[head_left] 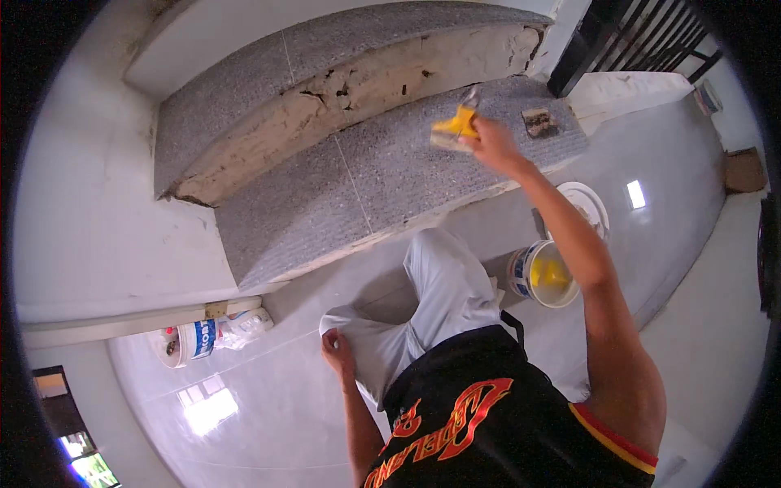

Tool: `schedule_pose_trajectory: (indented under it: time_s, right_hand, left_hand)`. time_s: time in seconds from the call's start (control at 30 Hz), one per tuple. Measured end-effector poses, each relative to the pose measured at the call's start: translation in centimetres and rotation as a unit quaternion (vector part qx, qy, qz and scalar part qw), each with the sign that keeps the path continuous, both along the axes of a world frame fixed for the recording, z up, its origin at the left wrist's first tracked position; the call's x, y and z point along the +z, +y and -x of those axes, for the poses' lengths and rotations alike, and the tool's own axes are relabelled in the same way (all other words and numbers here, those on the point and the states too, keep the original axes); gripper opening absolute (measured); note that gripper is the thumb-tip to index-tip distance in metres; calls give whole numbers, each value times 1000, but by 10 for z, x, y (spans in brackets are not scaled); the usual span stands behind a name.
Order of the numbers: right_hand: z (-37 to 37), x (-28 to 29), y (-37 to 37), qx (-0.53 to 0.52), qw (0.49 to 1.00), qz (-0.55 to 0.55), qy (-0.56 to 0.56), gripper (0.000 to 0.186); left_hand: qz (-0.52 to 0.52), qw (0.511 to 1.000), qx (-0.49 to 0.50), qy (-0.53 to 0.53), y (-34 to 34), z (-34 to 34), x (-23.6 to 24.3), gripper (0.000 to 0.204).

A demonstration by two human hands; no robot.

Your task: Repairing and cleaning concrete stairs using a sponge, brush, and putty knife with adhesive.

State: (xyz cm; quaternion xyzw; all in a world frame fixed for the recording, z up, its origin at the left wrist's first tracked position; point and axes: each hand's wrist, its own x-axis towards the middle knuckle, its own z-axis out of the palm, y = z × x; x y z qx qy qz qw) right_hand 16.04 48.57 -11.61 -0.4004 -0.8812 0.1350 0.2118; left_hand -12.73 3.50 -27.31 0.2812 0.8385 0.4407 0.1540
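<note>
My right hand [495,146] is closed on a wide yellow hand tool [455,127] with a pale flat edge. Its exact kind is blurred; a shiny grey rounded part [471,98] shows at its upper end. The tool is over the right half of the speckled grey lower step [293,195], and I cannot tell whether it touches. A small rough brownish block [538,123] lies on that step, right of my right hand. My left hand [338,351] rests at my left knee, fingers loosely bent with a gap between them and nothing visible in them.
A white bucket [521,272] with something yellow inside stands right of my legs, beside a round white lid-like disc [598,203]. The riser [268,138] is chipped and stained. Another bucket [199,337] and a clear plastic bag [244,327] sit left. Dark railings [643,41] rise far right.
</note>
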Motion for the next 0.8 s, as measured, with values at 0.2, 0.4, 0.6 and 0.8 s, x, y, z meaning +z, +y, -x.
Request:
schedule_pose_trajectory:
  time_s: [0.2, 0.4, 0.6, 0.8]
  right_hand:
    - [-19, 31, -45, -14, 959, 173, 224, 35]
    - [17, 9, -145, -32, 894, 335, 294, 37]
    - [125, -9, -196, 103, 826, 486, 266, 36]
    - [248, -29, -237, 120, 748, 583, 294, 38]
  left_hand:
    - [14, 999, 38, 17, -7, 3, 5, 14]
    - [16, 1000, 25, -9, -7, 9, -2, 19]
    - [5, 1000, 25, 13, 1, 0, 8, 19]
    - [-30, 997, 70, -26, -17, 8, -10, 20]
